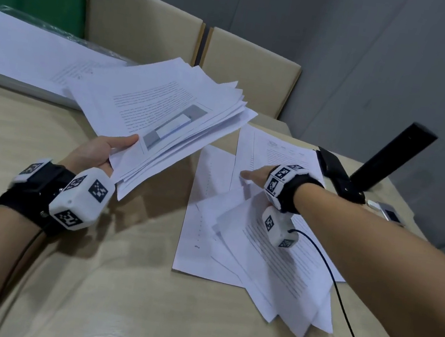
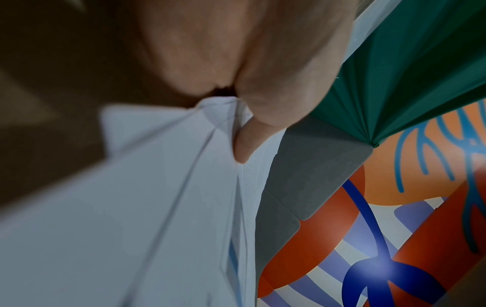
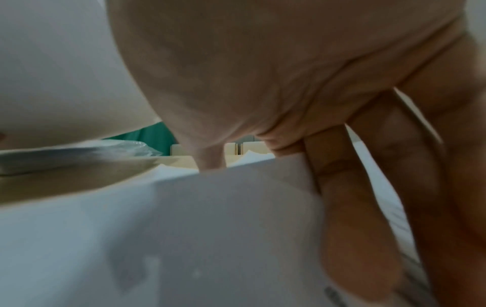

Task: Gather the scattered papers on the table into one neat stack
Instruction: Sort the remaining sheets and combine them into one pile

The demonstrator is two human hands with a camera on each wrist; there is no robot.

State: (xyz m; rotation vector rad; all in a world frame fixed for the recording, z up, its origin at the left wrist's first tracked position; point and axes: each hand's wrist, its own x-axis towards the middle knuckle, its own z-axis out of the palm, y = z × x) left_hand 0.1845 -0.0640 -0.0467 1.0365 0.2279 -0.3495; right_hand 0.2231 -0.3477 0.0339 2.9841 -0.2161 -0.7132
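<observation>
Overhead, left hand (image 1: 99, 151) grips gathered stack (image 1: 162, 119); right hand (image 1: 256, 177) touches scattered papers (image 1: 236, 242).

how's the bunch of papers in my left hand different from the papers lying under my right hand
The held bunch is lifted off the table, gripped by the left hand; the loose papers lie flat, with the right hand on them. The held bunch is roughly gathered, the loose papers more spread. Both are white printed sheets.
</observation>
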